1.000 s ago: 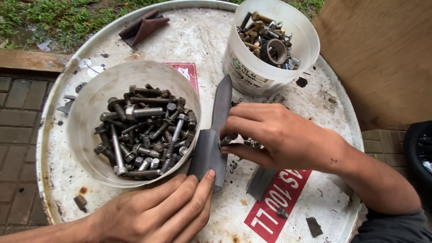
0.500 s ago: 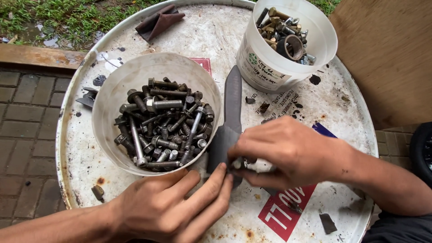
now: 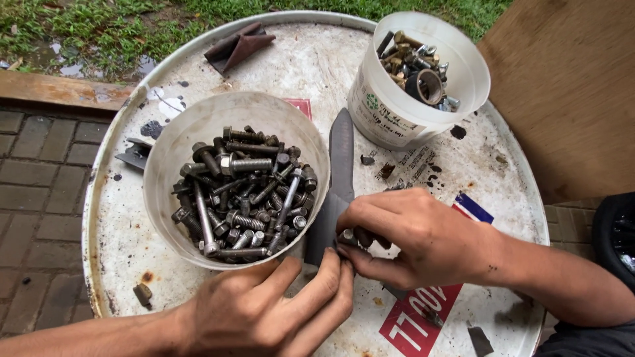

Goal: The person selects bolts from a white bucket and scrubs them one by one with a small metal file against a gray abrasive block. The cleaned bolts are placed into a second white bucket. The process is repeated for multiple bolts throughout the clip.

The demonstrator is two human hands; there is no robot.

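1. Gray strip (image 3: 338,178) lies on the drum lid (image 3: 503,172), long axis running away from the person, between the bolt bowl (image 3: 165,165) and the white tub (image 3: 390,112).
2. Right hand (image 3: 410,238) is closed, pinching small bolts (image 3: 349,237) at the strip's near end.
3. Left hand (image 3: 271,311) is flat, fingers pressing that same end.
4. Both hands touch it; its far end points toward the tub.
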